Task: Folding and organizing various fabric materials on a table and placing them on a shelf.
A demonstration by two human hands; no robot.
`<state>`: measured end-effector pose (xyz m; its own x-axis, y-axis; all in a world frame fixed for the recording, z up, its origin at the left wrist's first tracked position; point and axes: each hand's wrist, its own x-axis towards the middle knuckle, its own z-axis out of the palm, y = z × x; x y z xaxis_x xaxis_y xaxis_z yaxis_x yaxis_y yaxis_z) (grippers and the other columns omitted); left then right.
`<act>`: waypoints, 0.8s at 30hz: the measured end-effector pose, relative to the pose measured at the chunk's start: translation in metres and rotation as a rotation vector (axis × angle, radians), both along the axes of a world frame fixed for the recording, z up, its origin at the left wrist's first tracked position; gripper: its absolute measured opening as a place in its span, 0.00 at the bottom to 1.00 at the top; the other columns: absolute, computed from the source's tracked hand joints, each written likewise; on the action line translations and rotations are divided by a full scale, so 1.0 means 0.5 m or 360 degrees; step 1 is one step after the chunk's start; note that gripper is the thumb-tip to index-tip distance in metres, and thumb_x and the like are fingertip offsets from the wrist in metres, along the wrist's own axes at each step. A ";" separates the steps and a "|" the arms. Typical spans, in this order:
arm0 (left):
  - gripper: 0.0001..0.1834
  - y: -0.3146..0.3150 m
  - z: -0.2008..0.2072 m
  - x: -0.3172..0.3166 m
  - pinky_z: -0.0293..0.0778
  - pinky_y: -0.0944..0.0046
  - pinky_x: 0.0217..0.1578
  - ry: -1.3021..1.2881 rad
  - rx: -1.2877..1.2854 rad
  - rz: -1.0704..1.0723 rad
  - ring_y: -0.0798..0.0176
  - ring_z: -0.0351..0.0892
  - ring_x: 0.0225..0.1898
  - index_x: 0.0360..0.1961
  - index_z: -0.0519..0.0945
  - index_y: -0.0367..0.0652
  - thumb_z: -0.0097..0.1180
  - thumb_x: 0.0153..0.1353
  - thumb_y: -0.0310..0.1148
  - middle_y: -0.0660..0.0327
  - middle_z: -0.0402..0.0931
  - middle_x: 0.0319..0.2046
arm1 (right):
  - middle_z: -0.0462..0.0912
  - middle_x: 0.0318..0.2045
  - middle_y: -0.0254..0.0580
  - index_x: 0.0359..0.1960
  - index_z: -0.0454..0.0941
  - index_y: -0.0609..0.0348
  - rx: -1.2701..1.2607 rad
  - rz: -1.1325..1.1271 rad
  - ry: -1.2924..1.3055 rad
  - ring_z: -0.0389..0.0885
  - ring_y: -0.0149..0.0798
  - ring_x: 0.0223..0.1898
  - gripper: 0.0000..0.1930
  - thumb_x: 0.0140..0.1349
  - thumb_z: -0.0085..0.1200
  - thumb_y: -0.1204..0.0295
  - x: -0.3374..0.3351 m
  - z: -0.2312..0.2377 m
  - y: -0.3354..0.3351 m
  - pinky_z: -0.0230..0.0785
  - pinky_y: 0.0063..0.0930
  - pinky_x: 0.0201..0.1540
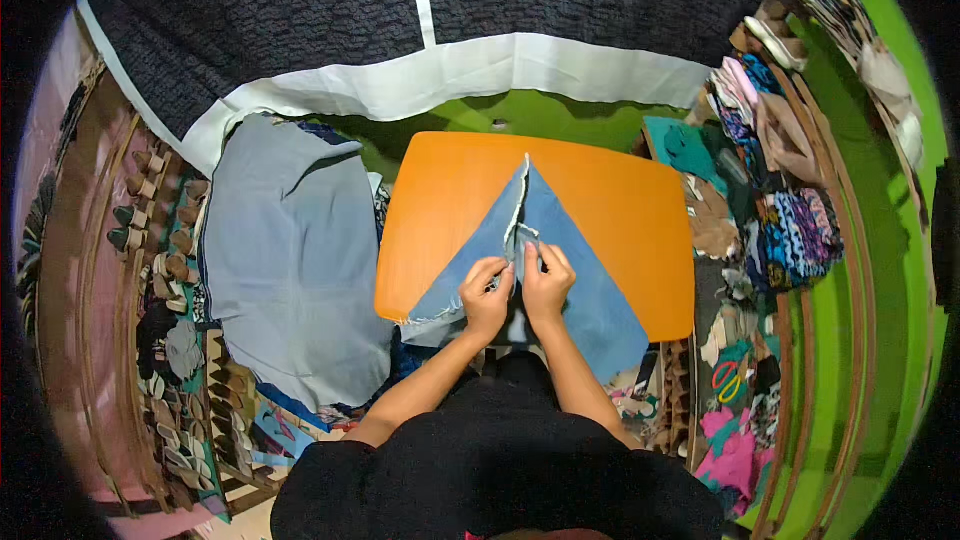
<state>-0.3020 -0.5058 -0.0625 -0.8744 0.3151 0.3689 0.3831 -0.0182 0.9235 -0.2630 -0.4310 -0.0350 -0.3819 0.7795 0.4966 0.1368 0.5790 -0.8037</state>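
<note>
A blue denim cloth [590,295] with frayed white edges lies across the orange tabletop [620,200]. Its far end narrows to a point near the table's back edge, and its near part hangs over the front. My left hand [486,297] pinches the cloth close to a frayed edge in the middle. Right beside it, my right hand [547,282] pinches the same cloth, thumb up. Between the two hands the fabric is raised and folded. What lies under my fingertips is hidden.
Grey-blue cloth [295,260] covers a heap left of the table. Racks with shoes [165,280] stand farther left. On the right are folded clothes [800,235], green-and-yellow-handled scissors [728,380] and a pink cloth [728,455]. A dark curtain [300,20] with a white border hangs behind.
</note>
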 end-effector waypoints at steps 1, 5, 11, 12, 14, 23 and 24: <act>0.04 -0.007 -0.001 0.011 0.68 0.70 0.30 0.0074 0.0063 -0.0058 0.64 0.73 0.28 0.26 0.75 0.32 0.55 0.47 0.22 0.55 0.74 0.27 | 0.74 0.20 0.47 0.25 0.74 0.68 -0.0005 0.0000 0.0066 0.72 0.44 0.20 0.04 0.49 0.52 0.78 0.009 0.006 -0.010 0.63 0.30 0.23; 0.04 -0.033 0.011 0.041 0.68 0.70 0.28 0.0086 0.0145 -0.0191 0.65 0.73 0.27 0.26 0.75 0.32 0.54 0.45 0.20 0.56 0.74 0.26 | 0.75 0.22 0.46 0.28 0.75 0.69 0.0041 0.0150 0.0214 0.74 0.39 0.22 0.05 0.50 0.50 0.79 0.042 0.001 -0.044 0.65 0.25 0.26; 0.04 -0.059 0.010 0.062 0.67 0.69 0.27 0.0212 0.0146 -0.0264 0.63 0.71 0.25 0.26 0.76 0.33 0.54 0.45 0.20 0.57 0.72 0.25 | 0.76 0.27 0.47 0.31 0.75 0.68 -0.0082 0.0277 0.0046 0.76 0.38 0.27 0.08 0.49 0.51 0.78 0.086 0.029 -0.089 0.66 0.23 0.29; 0.04 -0.060 -0.001 0.064 0.67 0.69 0.26 0.0287 0.0132 -0.0322 0.62 0.71 0.25 0.25 0.75 0.32 0.53 0.44 0.18 0.56 0.71 0.26 | 0.76 0.27 0.47 0.32 0.75 0.68 -0.0051 0.0271 0.0007 0.76 0.39 0.26 0.08 0.49 0.51 0.78 0.092 0.030 -0.087 0.67 0.25 0.29; 0.05 -0.070 0.003 0.082 0.68 0.67 0.26 0.0298 0.0082 -0.0502 0.60 0.71 0.25 0.25 0.74 0.31 0.50 0.44 0.17 0.55 0.70 0.31 | 0.76 0.27 0.47 0.32 0.75 0.68 -0.0023 0.0253 -0.0035 0.76 0.41 0.26 0.09 0.49 0.51 0.77 0.106 0.032 -0.090 0.67 0.26 0.28; 0.15 -0.088 0.031 0.027 0.65 0.62 0.43 0.0074 0.0103 -0.0720 0.57 0.68 0.43 0.32 0.76 0.39 0.48 0.39 0.21 0.55 0.72 0.34 | 0.72 0.20 0.43 0.28 0.73 0.68 -0.0250 0.0255 -0.0014 0.70 0.32 0.21 0.04 0.49 0.47 0.81 0.195 0.041 -0.086 0.61 0.22 0.25; 0.15 -0.079 0.045 0.011 0.65 0.62 0.43 0.0074 0.0105 -0.0727 0.57 0.68 0.43 0.32 0.76 0.39 0.48 0.39 0.21 0.55 0.72 0.34 | 0.73 0.20 0.43 0.28 0.73 0.68 -0.0293 0.0426 -0.0041 0.70 0.32 0.22 0.04 0.50 0.47 0.81 0.208 0.052 -0.088 0.61 0.22 0.25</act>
<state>-0.2964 -0.5452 -0.0402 -0.6336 0.6387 0.4367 0.3632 -0.2529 0.8968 -0.1588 -0.4751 -0.0091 -0.5961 0.7254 0.3441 0.0207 0.4424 -0.8966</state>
